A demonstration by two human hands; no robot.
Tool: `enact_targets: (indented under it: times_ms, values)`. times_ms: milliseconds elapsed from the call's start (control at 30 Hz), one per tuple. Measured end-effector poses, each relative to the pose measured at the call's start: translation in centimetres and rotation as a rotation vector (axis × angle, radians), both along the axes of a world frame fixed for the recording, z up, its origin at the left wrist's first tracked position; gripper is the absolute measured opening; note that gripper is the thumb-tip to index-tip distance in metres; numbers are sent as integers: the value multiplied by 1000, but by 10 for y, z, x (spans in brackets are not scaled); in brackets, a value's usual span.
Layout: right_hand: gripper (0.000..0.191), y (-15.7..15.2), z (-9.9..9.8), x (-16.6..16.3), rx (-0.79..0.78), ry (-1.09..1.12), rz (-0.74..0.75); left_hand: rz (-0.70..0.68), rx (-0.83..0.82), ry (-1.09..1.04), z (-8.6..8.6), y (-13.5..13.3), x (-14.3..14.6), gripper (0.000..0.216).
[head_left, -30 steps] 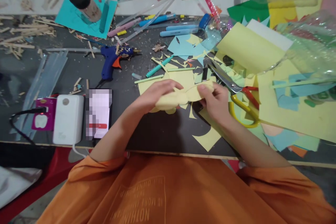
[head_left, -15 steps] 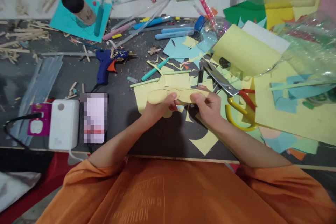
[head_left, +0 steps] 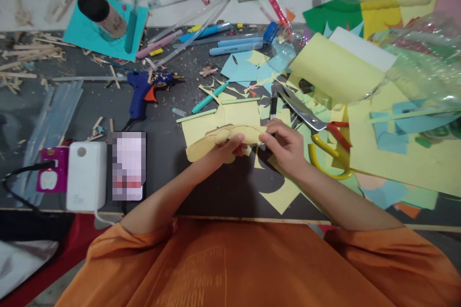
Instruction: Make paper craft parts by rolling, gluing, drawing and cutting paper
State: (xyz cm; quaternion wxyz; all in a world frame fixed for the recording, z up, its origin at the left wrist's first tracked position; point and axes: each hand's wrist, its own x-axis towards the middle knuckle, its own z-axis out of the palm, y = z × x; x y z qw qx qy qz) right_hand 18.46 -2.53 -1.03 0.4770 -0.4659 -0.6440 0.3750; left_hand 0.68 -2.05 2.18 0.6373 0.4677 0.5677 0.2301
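A yellow paper cutout [head_left: 203, 146] with rounded lobes and a dark drawn outline is held above the table between both hands. My left hand [head_left: 227, 149] pinches it near the middle, thumb on top. At its right end, my right hand [head_left: 284, 144] grips the edge between thumb and fingers. The cutout's left lobe slants down past my left wrist. Beneath lie a yellow paper sheet [head_left: 201, 127] and paper scraps. A black marker [head_left: 273, 107] stands just beyond my right hand. To the right lie open scissors [head_left: 317, 127] with red and yellow handles.
A blue glue gun [head_left: 140, 93] lies at left, behind a phone [head_left: 127, 165] and a white power bank [head_left: 87, 176]. Several pens and a blue-capped bottle [head_left: 281, 41] lie at the back. Yellow sheets [head_left: 370, 153] and clear plastic bottles [head_left: 428, 57] crowd the right side.
The cutout has shifted left and tilted, its left lobe now lower and nearer my left wrist. My left hand's pinch sits closer to the right end. The whole view has shifted slightly.
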Motion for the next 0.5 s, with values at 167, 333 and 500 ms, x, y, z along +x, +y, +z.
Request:
enact_targets:
  times_ms: [167,333,500]
  values:
    - [23,-3,-1,8,-88,47,-91,128,-9,26,-6,0,-6,52]
    - [16,-7,-8,7,-90,37,-91,144,13,-60,-13,0,-7,49]
    - [16,-9,12,5,30,-101,-70,142,-47,-95,-17,2,-7,44]
